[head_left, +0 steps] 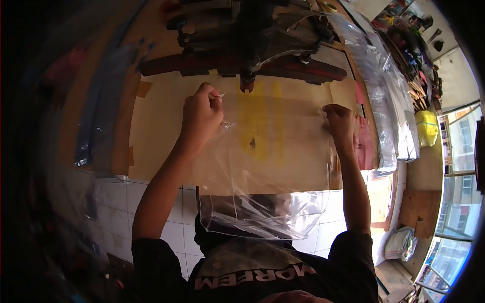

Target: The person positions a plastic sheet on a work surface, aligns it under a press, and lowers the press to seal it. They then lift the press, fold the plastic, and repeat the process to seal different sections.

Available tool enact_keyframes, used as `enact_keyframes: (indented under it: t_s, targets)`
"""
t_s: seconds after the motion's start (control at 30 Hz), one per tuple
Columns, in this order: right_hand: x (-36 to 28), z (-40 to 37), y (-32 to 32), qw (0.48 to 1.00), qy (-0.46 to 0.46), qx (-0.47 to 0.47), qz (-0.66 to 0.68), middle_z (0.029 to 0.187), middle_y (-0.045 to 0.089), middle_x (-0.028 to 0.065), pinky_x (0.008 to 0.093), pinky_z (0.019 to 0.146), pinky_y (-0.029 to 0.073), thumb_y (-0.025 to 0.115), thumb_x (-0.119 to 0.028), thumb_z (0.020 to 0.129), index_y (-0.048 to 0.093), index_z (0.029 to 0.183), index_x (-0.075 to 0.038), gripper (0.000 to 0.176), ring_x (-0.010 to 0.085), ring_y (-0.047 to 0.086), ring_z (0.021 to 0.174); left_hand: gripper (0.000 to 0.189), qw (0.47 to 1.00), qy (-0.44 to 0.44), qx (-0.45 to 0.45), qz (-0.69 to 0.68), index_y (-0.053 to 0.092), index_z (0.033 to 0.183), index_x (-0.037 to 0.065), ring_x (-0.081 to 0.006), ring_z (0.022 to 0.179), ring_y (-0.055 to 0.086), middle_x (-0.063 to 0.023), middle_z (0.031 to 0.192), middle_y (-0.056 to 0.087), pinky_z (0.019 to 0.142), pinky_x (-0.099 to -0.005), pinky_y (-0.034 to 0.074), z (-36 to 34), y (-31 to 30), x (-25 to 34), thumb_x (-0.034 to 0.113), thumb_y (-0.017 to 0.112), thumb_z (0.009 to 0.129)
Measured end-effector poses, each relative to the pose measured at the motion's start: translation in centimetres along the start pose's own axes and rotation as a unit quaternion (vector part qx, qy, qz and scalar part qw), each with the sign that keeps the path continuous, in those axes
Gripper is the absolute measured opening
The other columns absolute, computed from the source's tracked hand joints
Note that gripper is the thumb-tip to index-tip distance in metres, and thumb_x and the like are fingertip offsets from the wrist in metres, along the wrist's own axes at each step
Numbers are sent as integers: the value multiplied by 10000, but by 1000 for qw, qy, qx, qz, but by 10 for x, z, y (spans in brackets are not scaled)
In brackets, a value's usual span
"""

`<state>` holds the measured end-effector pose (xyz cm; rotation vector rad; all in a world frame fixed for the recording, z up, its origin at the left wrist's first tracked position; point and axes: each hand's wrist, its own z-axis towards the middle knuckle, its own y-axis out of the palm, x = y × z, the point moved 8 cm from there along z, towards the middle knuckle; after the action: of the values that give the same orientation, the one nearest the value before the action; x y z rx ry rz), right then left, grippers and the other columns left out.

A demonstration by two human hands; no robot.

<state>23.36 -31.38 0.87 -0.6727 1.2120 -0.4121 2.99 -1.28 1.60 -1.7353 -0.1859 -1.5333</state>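
A clear plastic sheet lies over the pale wooden board, its lower end hanging past the front edge toward my lap. My left hand is closed at the sheet's upper left, a small bit of plastic poking out between thumb and finger. At the upper right, my right hand is closed on the sheet's edge. In front of both hands is a machine with a long dark red bar running across the board.
Stacks of clear plastic sheeting lie along the right side, with more folded plastic on the left. Pink strips line the board's right edge. A yellow bundle and a whitish sack stand farther right, beside the windows.
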Motion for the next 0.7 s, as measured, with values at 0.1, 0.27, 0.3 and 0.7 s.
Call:
enact_keyframes:
  t_s: [0.1, 0.27, 0.3, 0.7]
  targets:
    - [-11, 8, 5, 1000, 1, -5, -21, 753, 674, 187, 336, 669, 496, 564, -154, 763, 719, 851, -7, 231, 266, 663, 680, 56, 999, 33, 19, 39, 535, 895, -1, -192, 473, 601, -107, 607, 604, 453, -319, 458, 16, 1, -5, 28, 561, 855]
    - [-23, 25, 12, 995, -88, 16, -51, 744, 675, 174, 357, 683, 501, 544, -122, 762, 717, 814, -3, 216, 300, 666, 706, 51, 997, 56, 24, 56, 536, 893, -3, -151, 437, 577, -81, 595, 602, 406, -299, 433, 38, 6, -20, 24, 565, 862]
    - [-23, 28, 13, 995, -88, 16, -53, 744, 675, 174, 357, 683, 501, 544, -122, 762, 717, 814, -3, 216, 300, 666, 706, 53, 994, 72, 27, 78, 534, 894, -7, -154, 425, 568, -87, 598, 603, 404, -303, 432, 39, 6, -18, 22, 564, 861]
    - [-25, 36, 15, 990, -95, 40, -96, 692, 646, 159, 359, 607, 481, 623, -73, 742, 684, 823, -12, 118, 276, 623, 613, 56, 968, 138, 24, 209, 540, 785, 25, -343, 672, 612, -156, 693, 607, 602, -436, 478, 39, 11, 10, 12, 594, 775]
